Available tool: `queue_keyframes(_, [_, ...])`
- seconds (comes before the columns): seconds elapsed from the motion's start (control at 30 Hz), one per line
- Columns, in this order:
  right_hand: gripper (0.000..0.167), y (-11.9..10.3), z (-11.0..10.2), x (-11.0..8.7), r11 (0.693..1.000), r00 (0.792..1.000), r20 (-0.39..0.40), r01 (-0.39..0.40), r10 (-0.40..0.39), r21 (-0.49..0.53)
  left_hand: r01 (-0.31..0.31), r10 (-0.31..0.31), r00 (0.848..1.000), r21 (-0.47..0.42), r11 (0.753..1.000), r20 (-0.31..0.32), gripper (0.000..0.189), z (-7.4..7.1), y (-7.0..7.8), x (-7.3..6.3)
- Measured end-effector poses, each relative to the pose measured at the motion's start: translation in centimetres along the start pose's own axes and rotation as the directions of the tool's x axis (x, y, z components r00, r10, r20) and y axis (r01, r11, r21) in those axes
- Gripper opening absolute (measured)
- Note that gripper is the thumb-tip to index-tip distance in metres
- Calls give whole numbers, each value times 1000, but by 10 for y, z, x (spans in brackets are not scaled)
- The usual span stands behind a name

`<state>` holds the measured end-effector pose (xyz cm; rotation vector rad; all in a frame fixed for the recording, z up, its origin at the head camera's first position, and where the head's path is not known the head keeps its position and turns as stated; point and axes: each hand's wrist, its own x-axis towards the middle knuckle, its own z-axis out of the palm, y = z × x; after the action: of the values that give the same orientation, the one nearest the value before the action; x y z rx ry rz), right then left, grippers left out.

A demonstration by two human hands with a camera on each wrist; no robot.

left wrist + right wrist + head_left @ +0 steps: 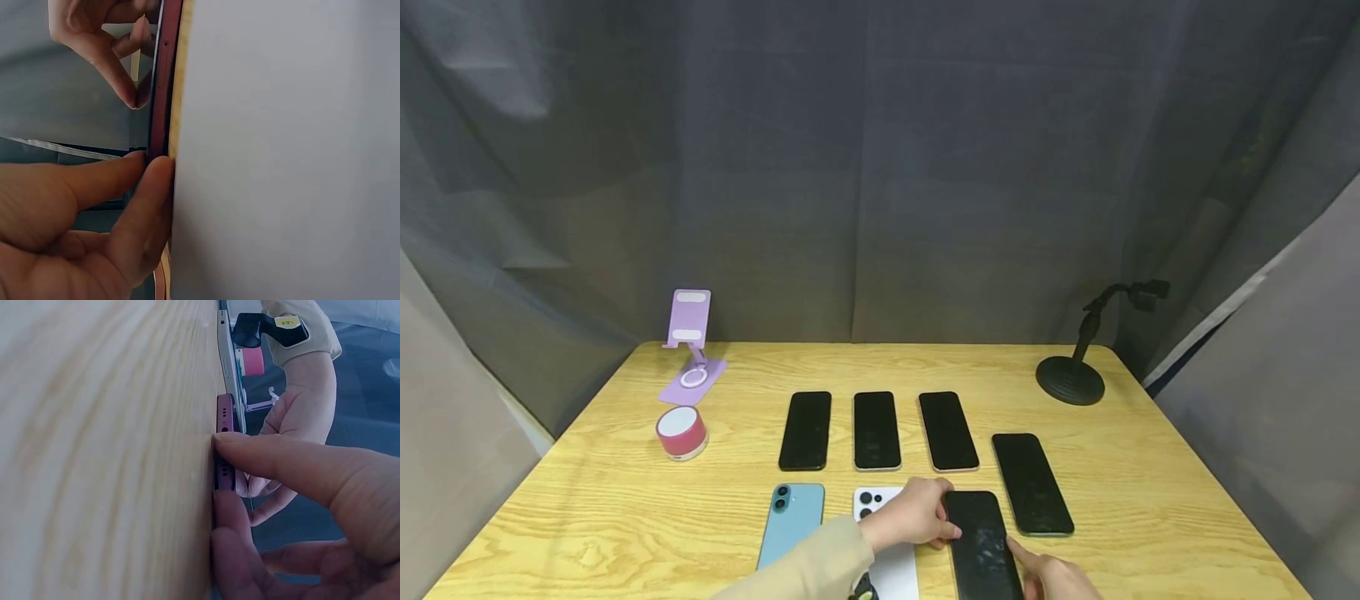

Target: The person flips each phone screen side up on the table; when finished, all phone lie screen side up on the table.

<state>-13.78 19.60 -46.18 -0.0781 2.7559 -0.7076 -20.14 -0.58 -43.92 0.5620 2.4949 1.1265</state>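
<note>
A smartphone (981, 546) with a dark screen and a reddish edge (164, 81) lies face up at the front of the table. My left hand (913, 512) grips its upper left edge between thumb and fingers. On the opposite side, my right hand (1054, 577) holds the lower right part of the phone; the right wrist view shows thumb and fingers at the end with the ports (225, 415). A white phone (897, 571), camera side up, lies under my left wrist and is partly covered. Left of it is a blue phone (793, 512), partly behind my sleeve.
Three dark-screened phones form a back row: left (806, 431), middle (876, 431), right (948, 431). Another phone (1033, 484) lies right of the held one. A purple stand (688, 321) and pink cylinder (681, 432) stand left; a black stand (1071, 380) stands back right.
</note>
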Motion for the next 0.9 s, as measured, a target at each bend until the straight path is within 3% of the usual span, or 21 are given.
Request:
queue_keyframes(0.37, [80, 0, -1, 2, 1000, 999, 20, -29, 29, -10, 7, -7, 1000, -4, 1000, 8, 55, 0, 0, 0])
queue_keyframes(0.5, [79, 1, -1, 2, 1000, 1000, 15, 6, -6, 6, 11, -11, 1000, 7, 1000, 26, 54, -4, -2, 0])
queue_keyframes(0.67, [80, 6, -2, 1, 996, 997, 15, 79, -79, 36, 40, -37, 998, -41, 998, 54, 54, -10, -2, -2])
queue_keyframes(0.9, [82, 6, -4, -1, 995, 995, 18, 94, -95, 46, 30, -27, 999, -60, 998, 47, 56, -13, -3, -6])
